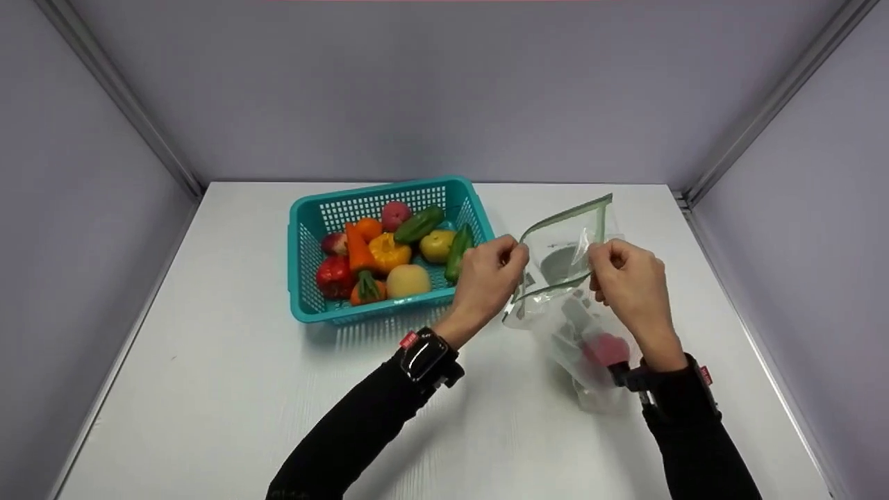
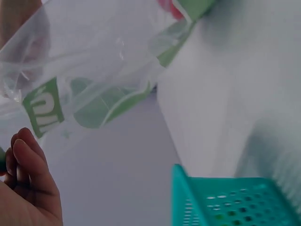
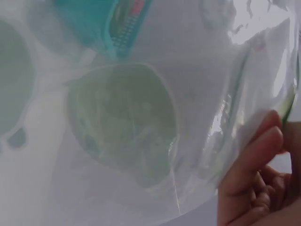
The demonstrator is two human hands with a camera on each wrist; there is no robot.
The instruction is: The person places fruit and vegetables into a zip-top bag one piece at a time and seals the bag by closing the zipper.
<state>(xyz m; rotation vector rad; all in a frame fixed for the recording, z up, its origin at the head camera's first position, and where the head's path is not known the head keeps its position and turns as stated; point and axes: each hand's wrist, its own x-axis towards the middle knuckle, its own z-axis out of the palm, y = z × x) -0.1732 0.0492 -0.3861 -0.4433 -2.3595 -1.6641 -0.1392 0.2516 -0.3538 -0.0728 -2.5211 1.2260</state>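
A clear plastic zip bag (image 1: pixel 573 316) with a green-edged mouth and green print hangs between my two hands. My left hand (image 1: pixel 492 281) pinches the left side of the mouth, and my right hand (image 1: pixel 630 288) pinches the right side. The mouth stands spread apart. Low in the bag, seen through the plastic, is a pinkish-red round thing (image 1: pixel 605 349); its kind is blurred. In the left wrist view, the bag (image 2: pixel 113 61) stretches above the left hand (image 2: pixel 33 183). The right wrist view has the printed bag (image 3: pixel 127 117) beside the right hand (image 3: pixel 258 183).
Left of the hands, a teal basket (image 1: pixel 296 274) holds several vegetables and fruits, among them a carrot (image 1: pixel 359 250), a yellow pepper (image 1: pixel 389 252), a red pepper (image 1: pixel 335 276) and a green pepper (image 1: pixel 458 251). Grey walls surround the white table (image 1: pixel 208 361) at the back and sides.
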